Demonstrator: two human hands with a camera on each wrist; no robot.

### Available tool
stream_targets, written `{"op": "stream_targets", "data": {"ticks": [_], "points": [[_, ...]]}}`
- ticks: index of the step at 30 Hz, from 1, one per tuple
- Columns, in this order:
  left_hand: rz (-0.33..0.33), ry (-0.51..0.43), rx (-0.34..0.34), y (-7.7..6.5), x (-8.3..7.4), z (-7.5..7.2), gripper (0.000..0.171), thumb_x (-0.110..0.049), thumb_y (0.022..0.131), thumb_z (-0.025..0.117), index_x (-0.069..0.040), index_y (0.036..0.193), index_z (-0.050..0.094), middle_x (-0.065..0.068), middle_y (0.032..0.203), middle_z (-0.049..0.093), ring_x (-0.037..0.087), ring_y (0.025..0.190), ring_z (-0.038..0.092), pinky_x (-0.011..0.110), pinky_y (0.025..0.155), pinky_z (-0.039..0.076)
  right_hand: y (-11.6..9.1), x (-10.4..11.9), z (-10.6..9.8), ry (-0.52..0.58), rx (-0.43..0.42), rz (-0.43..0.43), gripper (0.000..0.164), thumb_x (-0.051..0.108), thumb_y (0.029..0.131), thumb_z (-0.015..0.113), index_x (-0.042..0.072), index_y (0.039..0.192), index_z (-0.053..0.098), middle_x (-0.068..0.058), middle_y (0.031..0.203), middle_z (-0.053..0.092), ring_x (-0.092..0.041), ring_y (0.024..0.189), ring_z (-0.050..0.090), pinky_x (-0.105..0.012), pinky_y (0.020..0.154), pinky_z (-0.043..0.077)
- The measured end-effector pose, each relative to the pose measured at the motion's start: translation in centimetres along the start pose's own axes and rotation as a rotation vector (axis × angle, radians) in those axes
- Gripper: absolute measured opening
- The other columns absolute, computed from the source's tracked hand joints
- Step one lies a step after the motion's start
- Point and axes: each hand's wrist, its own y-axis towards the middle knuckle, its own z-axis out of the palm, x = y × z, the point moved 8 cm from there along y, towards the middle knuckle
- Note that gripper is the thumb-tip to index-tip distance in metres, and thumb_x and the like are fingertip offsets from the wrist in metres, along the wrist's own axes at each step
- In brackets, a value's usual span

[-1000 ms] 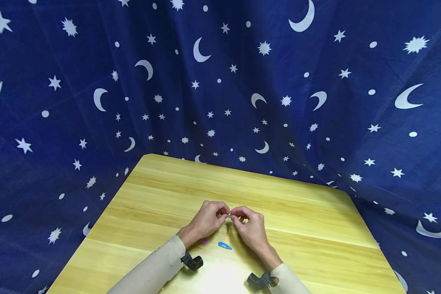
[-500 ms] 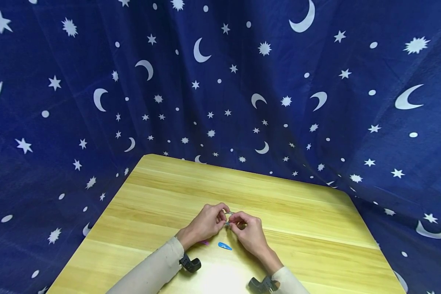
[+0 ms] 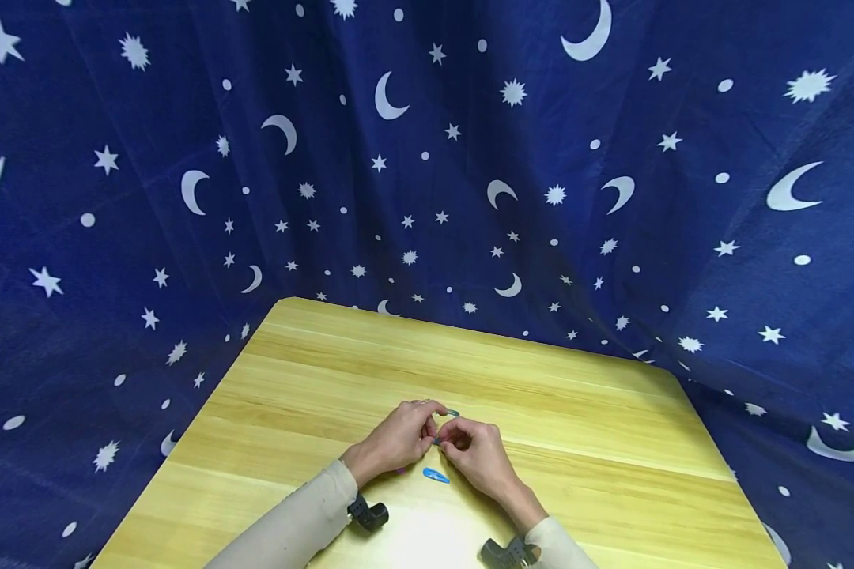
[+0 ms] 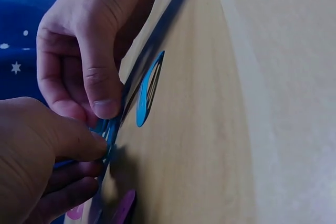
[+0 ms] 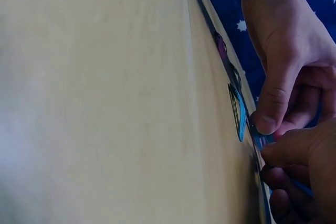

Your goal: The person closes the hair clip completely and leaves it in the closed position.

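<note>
My left hand [image 3: 397,436] and right hand [image 3: 478,454] meet low over the table. Thumbs and fingertips of both pinch a small blue hair clip [image 4: 109,135], mostly covered by the fingers. In the right wrist view the same clip's bluish end [image 5: 262,140] shows between the two thumbs. Closer to my body a blue snap hair clip [image 3: 436,475] lies on the wood. A purple hair clip [image 4: 125,208] lies under my left hand, which hides most of it in the head view. Just past the fingertips shows a teal piece [image 3: 452,412], too small to make out fully.
The wooden table [image 3: 576,411] spreads around the hands, its far edge against a dark blue curtain [image 3: 427,197] with moons and stars. A pink piece [image 4: 75,212] shows beyond my left fingers. Black wrist straps [image 3: 368,514] sit over both sleeves.
Both hands have drawn slightly toward my body, with the clip still between the fingertips. The teal piece beyond them has come into view; less of the purple clip shows.
</note>
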Motion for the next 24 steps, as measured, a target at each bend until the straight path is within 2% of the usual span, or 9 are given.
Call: {"op": "stream_targets", "data": {"ticks": [3,6,15,21,24], "points": [[0.009,0.024,0.001,0.0,-0.1,0.1,0.049,0.011,0.085,0.081,-0.005,0.130,0.070,-0.008,0.084,0.078,-0.001,0.081,0.070,0.039,0.115,0.055,-0.1,-0.1,0.2,-0.002,0.010,0.010,0.024,-0.008,0.086,0.083,0.015,0.092,0.079,0.005,0.083,0.078,0.000,0.071,0.068,-0.021,0.065,0.061],[0.019,0.034,0.006,0.0,0.0,0.3,0.046,0.011,0.083,0.081,-0.005,0.126,0.072,-0.007,0.082,0.078,-0.001,0.078,0.071,0.043,0.123,0.049,-0.2,-0.2,0.3,-0.001,0.019,0.014,0.022,-0.007,0.087,0.084,0.014,0.092,0.080,0.005,0.082,0.078,0.001,0.070,0.067,-0.021,0.065,0.060],[-0.001,0.028,0.031,0.0,0.3,0.2,0.043,0.007,0.087,0.080,-0.005,0.128,0.075,-0.004,0.094,0.082,0.003,0.088,0.075,0.034,0.107,0.059,-0.2,-0.3,0.1,-0.010,0.026,0.022,0.022,-0.006,0.087,0.084,0.013,0.099,0.081,0.002,0.086,0.080,-0.002,0.074,0.069,-0.021,0.068,0.061],[-0.022,0.008,0.009,0.0,0.6,-0.5,0.039,0.002,0.091,0.081,-0.005,0.129,0.075,-0.002,0.097,0.082,0.001,0.088,0.073,0.022,0.090,0.062,-0.1,-0.1,-0.3,-0.015,0.006,-0.019,0.020,-0.004,0.088,0.085,0.009,0.103,0.081,0.001,0.091,0.081,-0.005,0.080,0.073,-0.023,0.071,0.063],[-0.033,-0.013,-0.006,-0.1,0.8,-1.1,0.038,0.001,0.093,0.081,-0.004,0.130,0.075,0.002,0.099,0.083,0.003,0.089,0.076,0.019,0.083,0.063,0.2,0.1,-0.7,-0.012,-0.009,-0.038,0.020,-0.004,0.089,0.085,0.007,0.105,0.080,0.000,0.090,0.080,-0.006,0.078,0.073,-0.023,0.070,0.063]]}}
